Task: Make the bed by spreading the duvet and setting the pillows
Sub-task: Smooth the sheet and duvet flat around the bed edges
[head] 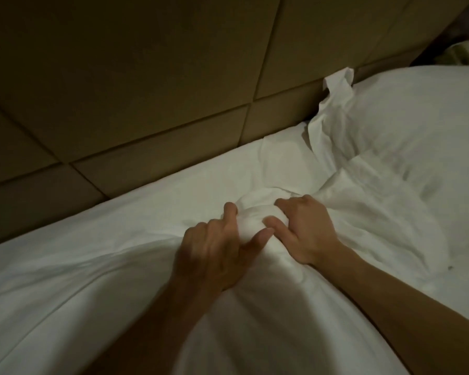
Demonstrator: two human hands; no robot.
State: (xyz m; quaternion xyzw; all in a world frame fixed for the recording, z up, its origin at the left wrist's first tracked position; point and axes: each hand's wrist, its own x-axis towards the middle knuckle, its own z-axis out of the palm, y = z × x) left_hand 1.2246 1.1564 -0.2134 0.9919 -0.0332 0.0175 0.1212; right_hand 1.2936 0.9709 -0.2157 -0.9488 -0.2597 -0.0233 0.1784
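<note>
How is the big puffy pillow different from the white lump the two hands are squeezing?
The pillow lies untouched against the headboard, while the lump of duvet sits further from it, gripped by the left hand and the right hand. The pillow looks big, full and rounded; the lump is small, bunched and creased. Both are white fabric on the same bed.

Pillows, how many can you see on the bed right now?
1. A white pillow lies at the right, against the padded headboard. Both hands, left hand and right hand, grip bunched white bedding; others may be hidden or out of frame.
</note>
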